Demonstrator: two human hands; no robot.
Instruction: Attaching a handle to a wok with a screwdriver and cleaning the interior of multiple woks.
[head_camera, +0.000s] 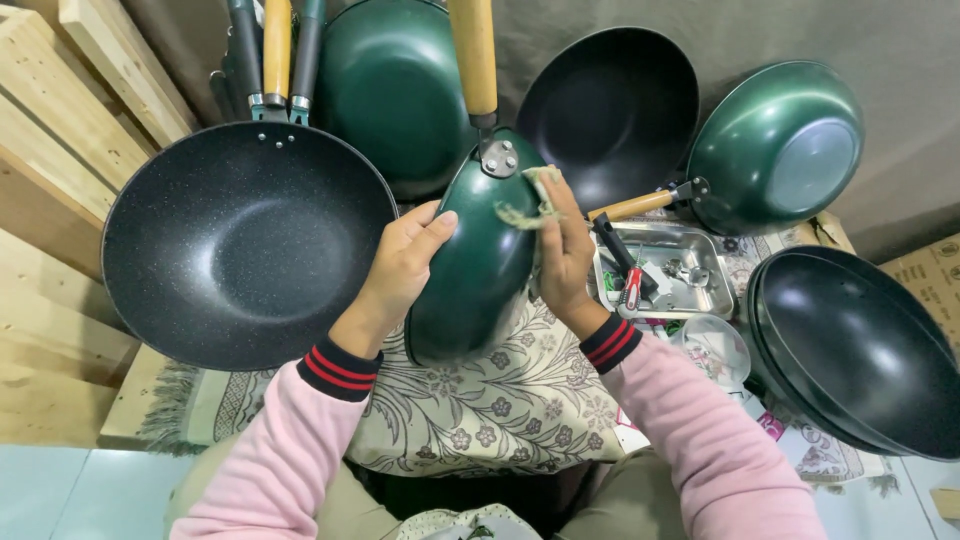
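Nearest: pink sleeves with dark red-striped cuffs, floral cloth (500, 400) draped over the lap and worktop edge. Left hand (400, 265) cups the side of the green wok (480, 260), fingers pressed together and flat on the outer wall, thumb toward the rim; no wrap-around grip, just friction. Right hand (565, 250) pinches a frayed rag (530, 205) between fingertips and presses it against the wok near the riveted handle bracket (498, 158). The wok stands on edge, tilted, lower rim resting on the floral cloth, wooden handle (473, 55) pointing away. Risks, my read: wok is balanced on a curved rim over soft cloth, so a hard push with the rag could roll or slide it out from under the left palm; it would then knock the large black speckled wok (245, 245) just beside it on the left. Loose rag threads could snag on the bracket rivets. Right of the hands, a metal tray (700, 290) holds a red-handled tool (632, 285) and small hardware; an elbow swing could tip it. Farther back, more woks lean against the wall: black one (610, 110), green ones (780, 145) and (390, 85). They look loosely propped, so a bump could cascade them.
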